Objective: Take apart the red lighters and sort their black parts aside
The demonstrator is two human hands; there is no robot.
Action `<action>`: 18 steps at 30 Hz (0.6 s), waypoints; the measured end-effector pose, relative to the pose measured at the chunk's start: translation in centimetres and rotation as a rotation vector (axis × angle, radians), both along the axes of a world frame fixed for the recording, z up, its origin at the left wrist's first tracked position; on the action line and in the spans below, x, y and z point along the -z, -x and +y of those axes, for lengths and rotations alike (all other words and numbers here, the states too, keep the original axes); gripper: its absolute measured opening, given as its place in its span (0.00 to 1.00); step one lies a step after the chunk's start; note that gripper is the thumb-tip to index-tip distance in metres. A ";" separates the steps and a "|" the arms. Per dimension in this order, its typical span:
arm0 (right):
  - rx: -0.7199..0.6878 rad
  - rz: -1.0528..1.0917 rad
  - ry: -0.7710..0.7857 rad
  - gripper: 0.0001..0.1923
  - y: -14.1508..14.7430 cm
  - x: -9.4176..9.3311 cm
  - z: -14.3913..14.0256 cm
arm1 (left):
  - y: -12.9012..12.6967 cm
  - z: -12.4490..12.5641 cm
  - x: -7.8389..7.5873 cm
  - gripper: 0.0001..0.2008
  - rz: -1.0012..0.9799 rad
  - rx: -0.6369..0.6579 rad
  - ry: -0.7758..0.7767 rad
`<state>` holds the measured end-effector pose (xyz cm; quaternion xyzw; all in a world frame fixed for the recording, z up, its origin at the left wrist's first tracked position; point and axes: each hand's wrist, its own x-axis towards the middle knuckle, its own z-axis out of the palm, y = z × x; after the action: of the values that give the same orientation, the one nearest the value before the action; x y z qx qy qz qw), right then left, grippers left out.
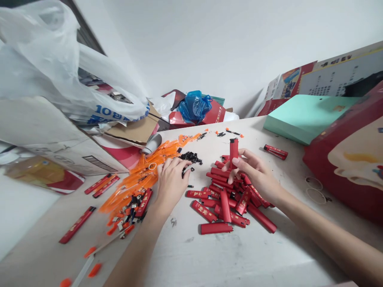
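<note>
My right hand (pixel 254 167) is closed around a red lighter (pixel 233 153), held upright with its black top uppermost. Under that hand spreads a pile of red lighter bodies (pixel 225 205), several with gold characters. My left hand (pixel 173 179) reaches to the small black parts (pixel 191 157), fingers curved and apart, thumb and forefinger around the near edge of that heap. Whether a tiny part touches its fingertips cannot be made out. Left of it lie orange plastic strips (pixel 131 181), with small metal, black and orange pieces (pixel 128 213) nearer to me.
A red lighter (pixel 77 225) lies at the left and another red one (pixel 275 152) at the right. A mint-green box (pixel 308 117) and a red bag (pixel 353 159) border the right side. Carton (pixel 50 135) and white plastic bag (pixel 50 59) crowd the left. Blue plastic bag (pixel 195 105) sits behind.
</note>
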<state>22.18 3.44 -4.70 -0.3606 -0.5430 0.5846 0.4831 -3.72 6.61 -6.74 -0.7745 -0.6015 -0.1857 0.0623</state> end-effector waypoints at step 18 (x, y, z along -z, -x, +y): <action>-0.082 -0.025 -0.017 0.10 0.1 0.3 -0.1 | -0.2 0.1 1.1 0.06 0.052 0.066 0.058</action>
<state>22.06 3.32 -5.01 -0.3410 -0.5683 0.5947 0.4551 -3.56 6.74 -7.83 -0.8000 -0.5789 -0.1498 0.0491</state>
